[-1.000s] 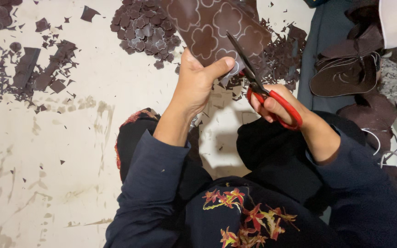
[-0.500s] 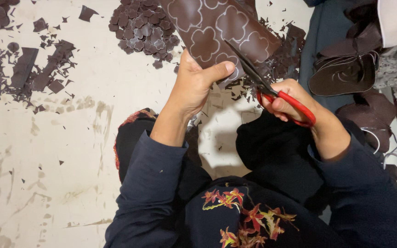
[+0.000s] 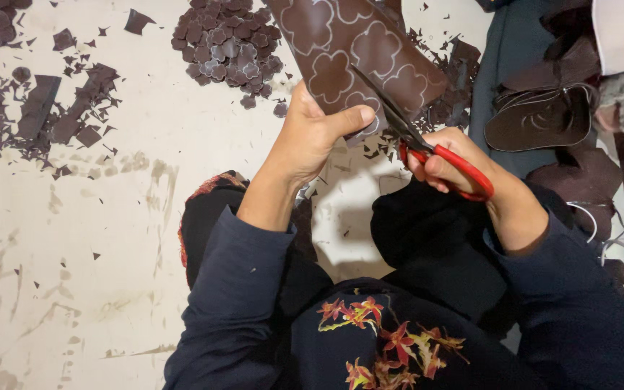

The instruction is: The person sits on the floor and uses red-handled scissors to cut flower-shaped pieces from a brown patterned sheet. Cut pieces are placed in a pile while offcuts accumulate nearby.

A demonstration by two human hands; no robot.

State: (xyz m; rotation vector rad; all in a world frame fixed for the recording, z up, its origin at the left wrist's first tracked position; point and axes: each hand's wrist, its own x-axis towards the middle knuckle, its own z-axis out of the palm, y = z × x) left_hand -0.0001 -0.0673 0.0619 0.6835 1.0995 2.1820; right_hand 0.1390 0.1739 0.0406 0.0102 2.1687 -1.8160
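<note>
The left hand (image 3: 310, 137) is pinching the lower edge of a dark brown leather sheet marked with pale flower outlines (image 3: 352, 54), thumb on top, holding it above the pale stained floor (image 3: 110, 217). The right hand (image 3: 453, 162) is gripping red-handled scissors (image 3: 427, 148), fingers closed through the loops, blades lying against the sheet's right edge. A heap of brown flower-shaped cut-outs (image 3: 229, 47) is lying near the floor's far edge.

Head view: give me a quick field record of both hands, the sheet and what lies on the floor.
left hand: grips the brown sheet, thumb on its lower edge
right hand: holds red-handled scissors, blades on the sheet
sheet: dark brown, pale flower outlines drawn on it
floor: pile of cut flower shapes, scattered offcuts
</note>
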